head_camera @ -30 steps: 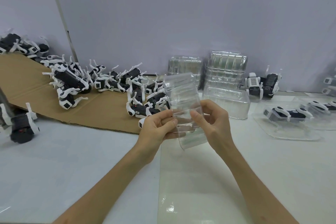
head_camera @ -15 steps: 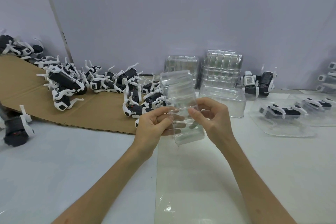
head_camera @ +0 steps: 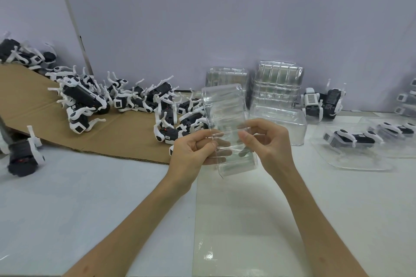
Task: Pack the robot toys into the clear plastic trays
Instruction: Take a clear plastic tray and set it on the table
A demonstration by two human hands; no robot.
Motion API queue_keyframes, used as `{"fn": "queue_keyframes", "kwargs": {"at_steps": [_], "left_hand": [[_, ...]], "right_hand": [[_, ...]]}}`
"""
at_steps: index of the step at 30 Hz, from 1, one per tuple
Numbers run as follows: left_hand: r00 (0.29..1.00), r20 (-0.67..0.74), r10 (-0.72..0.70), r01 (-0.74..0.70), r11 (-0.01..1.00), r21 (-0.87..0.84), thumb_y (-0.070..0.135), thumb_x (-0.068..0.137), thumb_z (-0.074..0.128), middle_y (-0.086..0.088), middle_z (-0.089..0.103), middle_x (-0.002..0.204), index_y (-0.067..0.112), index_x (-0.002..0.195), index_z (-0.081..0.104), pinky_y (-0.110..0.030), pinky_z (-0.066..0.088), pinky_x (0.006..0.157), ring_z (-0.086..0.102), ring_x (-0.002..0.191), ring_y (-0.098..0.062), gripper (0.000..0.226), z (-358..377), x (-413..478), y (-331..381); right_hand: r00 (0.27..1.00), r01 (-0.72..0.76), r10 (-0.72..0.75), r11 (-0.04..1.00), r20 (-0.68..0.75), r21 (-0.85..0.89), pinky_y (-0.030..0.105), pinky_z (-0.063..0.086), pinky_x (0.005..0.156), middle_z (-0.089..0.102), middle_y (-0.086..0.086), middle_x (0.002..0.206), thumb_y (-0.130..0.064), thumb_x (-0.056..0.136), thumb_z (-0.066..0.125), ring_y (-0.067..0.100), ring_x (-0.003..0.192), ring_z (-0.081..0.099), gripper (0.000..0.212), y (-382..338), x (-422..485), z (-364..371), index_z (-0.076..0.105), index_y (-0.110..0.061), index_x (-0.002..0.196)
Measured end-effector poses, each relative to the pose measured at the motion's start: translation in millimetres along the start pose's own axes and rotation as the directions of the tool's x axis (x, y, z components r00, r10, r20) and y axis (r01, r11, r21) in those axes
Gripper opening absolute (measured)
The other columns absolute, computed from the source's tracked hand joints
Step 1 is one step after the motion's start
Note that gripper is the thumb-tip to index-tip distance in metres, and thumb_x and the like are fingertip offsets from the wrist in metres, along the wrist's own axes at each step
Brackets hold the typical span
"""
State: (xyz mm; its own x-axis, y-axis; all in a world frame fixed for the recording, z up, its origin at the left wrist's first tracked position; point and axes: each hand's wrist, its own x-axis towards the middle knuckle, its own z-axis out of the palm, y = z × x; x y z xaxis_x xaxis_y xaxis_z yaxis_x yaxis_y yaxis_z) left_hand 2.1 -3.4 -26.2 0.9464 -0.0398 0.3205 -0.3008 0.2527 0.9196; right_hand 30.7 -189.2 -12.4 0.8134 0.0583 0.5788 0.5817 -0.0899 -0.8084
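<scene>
A clear plastic tray (head_camera: pixel 225 110), ribbed and nearly upright, is lifted above the white table. My left hand (head_camera: pixel 191 153) pinches its left edge, with the fingers showing through the plastic. My right hand (head_camera: pixel 267 141) pinches the right edge at about the same height. A pile of black and white robot toys (head_camera: pixel 139 101) lies on brown cardboard (head_camera: pixel 117 137) to the left, behind the tray. On the right, one robot toy (head_camera: pixel 351 137) lies in a clear tray (head_camera: pixel 351 159) on the table.
Stacks of clear trays (head_camera: pixel 278 83) stand against the back wall, with another clear tray (head_camera: pixel 281 123) in front. Two robot toys (head_camera: pixel 323 102) stand right of the stacks. More packed trays (head_camera: pixel 396 130) sit at the far right. One toy (head_camera: pixel 22 155) stands at the left edge.
Both hands still hold the clear tray at its edges in about the same place. The view has shifted slightly.
</scene>
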Motion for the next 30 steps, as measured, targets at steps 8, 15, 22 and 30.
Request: {"fn": "queue_keyframes", "kwargs": {"at_steps": [8,15,22,30], "left_hand": [[1.000,-0.012,0.013,-0.013,1.000,0.001,-0.008,0.097,0.052,-0.014,0.077,0.093,0.017,0.101,0.074,-0.033,0.061,0.070,0.075,0.084,-0.034,0.033,-0.5,0.9,0.6],[0.998,-0.063,-0.014,0.009,0.997,-0.080,-0.007,0.096,0.050,-0.010,0.076,0.089,0.013,0.099,0.074,-0.030,0.059,0.063,0.074,0.074,-0.025,0.031,-18.3,4.0,6.9],[0.995,0.046,-0.085,0.093,0.975,-0.202,-0.008,0.096,0.046,-0.019,0.070,0.106,0.011,0.112,0.061,-0.033,0.059,0.067,0.073,0.085,-0.026,0.029,-21.1,2.9,7.9],[0.985,0.122,-0.120,0.150,0.949,-0.278,-0.010,0.084,0.049,-0.017,0.071,0.112,0.015,0.108,0.064,-0.033,0.059,0.068,0.074,0.086,-0.031,0.037,-24.0,2.9,5.6]], "right_hand": [[1.000,0.020,-0.020,1.000,-0.003,0.001,0.038,0.058,0.052,0.066,0.022,0.077,-0.007,0.086,0.074,0.031,0.059,0.067,0.010,-4.3,1.1,-0.7,0.073,-0.006,0.096],[0.987,0.023,-0.010,0.996,-0.158,0.080,0.028,0.047,0.052,0.062,0.001,0.064,-0.009,0.088,0.063,0.016,0.048,0.055,0.010,-5.0,7.6,-28.4,0.071,-0.012,0.095],[0.907,0.046,-0.145,0.967,-0.396,-0.249,0.015,0.048,0.077,0.066,-0.004,0.089,-0.018,0.095,0.062,0.002,0.076,0.061,0.023,-1.0,23.8,-51.4,0.069,-0.022,0.116],[0.981,-0.099,-0.118,0.375,-0.153,-0.922,0.044,0.022,0.107,0.063,0.003,0.125,-0.017,0.096,0.059,0.029,0.125,0.049,0.040,21.9,82.5,-70.5,0.061,-0.030,0.133]]}}
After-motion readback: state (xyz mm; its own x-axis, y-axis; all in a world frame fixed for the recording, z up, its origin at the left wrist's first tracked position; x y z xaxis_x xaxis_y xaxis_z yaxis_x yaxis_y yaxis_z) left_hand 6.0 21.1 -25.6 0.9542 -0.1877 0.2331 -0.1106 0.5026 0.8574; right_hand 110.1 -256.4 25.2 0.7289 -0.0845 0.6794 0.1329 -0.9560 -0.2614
